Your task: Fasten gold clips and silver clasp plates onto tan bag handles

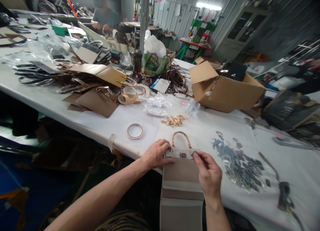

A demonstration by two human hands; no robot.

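A beige handbag panel [183, 174] hangs over the front edge of the table, its curved handle [181, 133] pointing away from me. Along its top runs a pale strip with a small dark square plate [183, 155] on it. My left hand [158, 154] grips the strip's left end, thumb below and fingers on top. At the right end, my right hand [208, 171] pinches a small grey metal plate [193, 153] between thumb and forefinger. To the right lies a spread heap of small grey metal plates [240, 161].
Beyond the handle lie gold metal fittings [174, 121] and clear plastic bags [156, 107]. A tape roll [135, 131] is left of them. Stacked brown panels [97, 101] and a cardboard box [227, 91] stand farther back. A corded tool [284, 194] lies right. Another person [106, 19] sits behind.
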